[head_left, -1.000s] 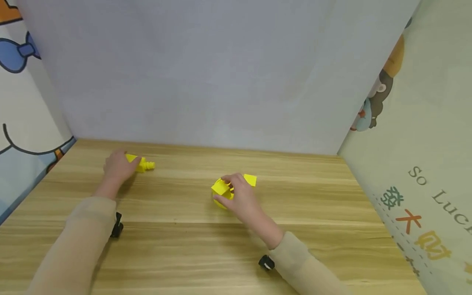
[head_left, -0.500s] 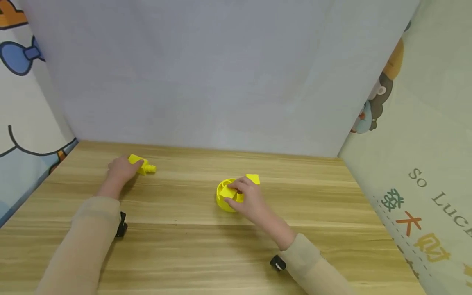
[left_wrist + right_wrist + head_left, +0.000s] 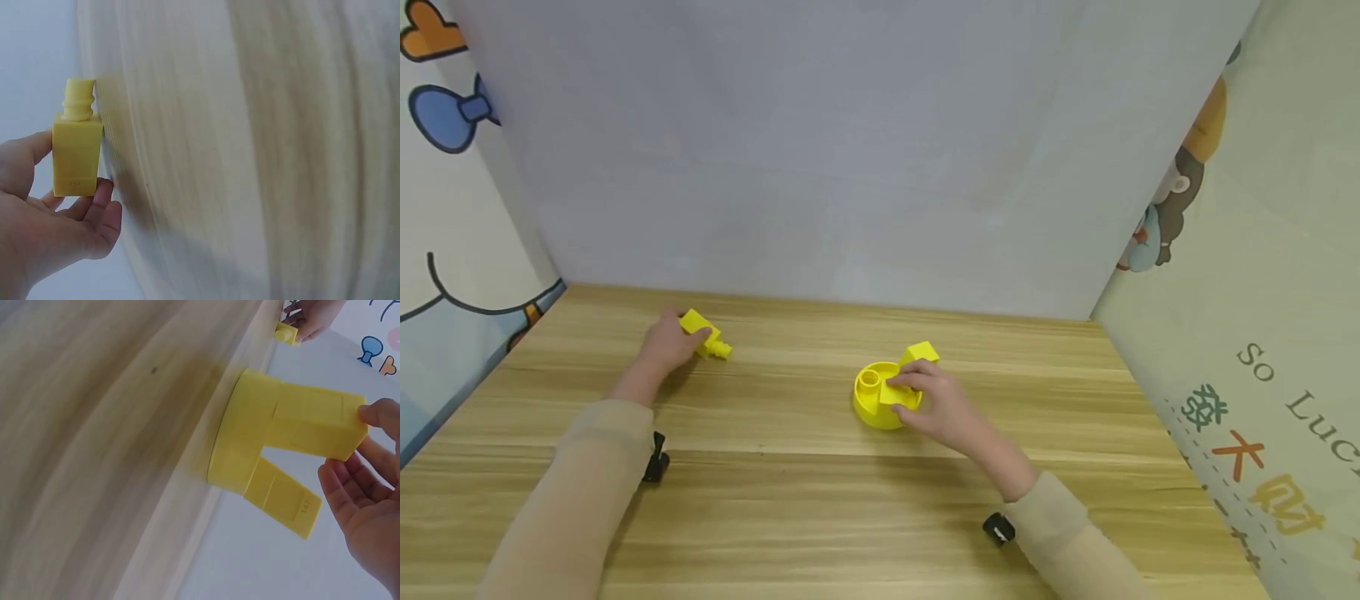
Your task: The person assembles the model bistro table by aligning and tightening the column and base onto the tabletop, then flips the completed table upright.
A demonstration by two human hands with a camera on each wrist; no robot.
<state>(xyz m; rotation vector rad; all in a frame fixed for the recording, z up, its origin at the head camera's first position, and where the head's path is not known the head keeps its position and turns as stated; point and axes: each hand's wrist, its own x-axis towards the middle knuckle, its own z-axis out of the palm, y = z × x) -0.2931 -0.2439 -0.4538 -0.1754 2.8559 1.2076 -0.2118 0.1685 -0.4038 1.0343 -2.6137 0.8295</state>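
Observation:
My left hand (image 3: 668,343) pinches a yellow tapered block (image 3: 698,327) with a ribbed peg at one end, near the table's back left. In the left wrist view the block's peg (image 3: 79,100) points up. With thumb and fingertips, my right hand (image 3: 943,408) holds the upper end of a second yellow block (image 3: 319,422). Its lower end meets a round yellow base (image 3: 868,414) on the table; how it sits inside is hidden. A raised ring socket (image 3: 868,380) shows at the base's left. Another yellow block (image 3: 287,497) slants outward from the base's far right side.
A wood-grain table (image 3: 760,517) lies under both hands. Behind it rises a plain pale backdrop (image 3: 850,167). Printed panels (image 3: 1262,292) border the right side and the left. Black wrist cameras (image 3: 998,528) hang below the sleeves.
The right hand and its block have shifted right, and the round base has moved slightly right too. The ring socket is uncovered now. The left block's peg has swung a little toward me.

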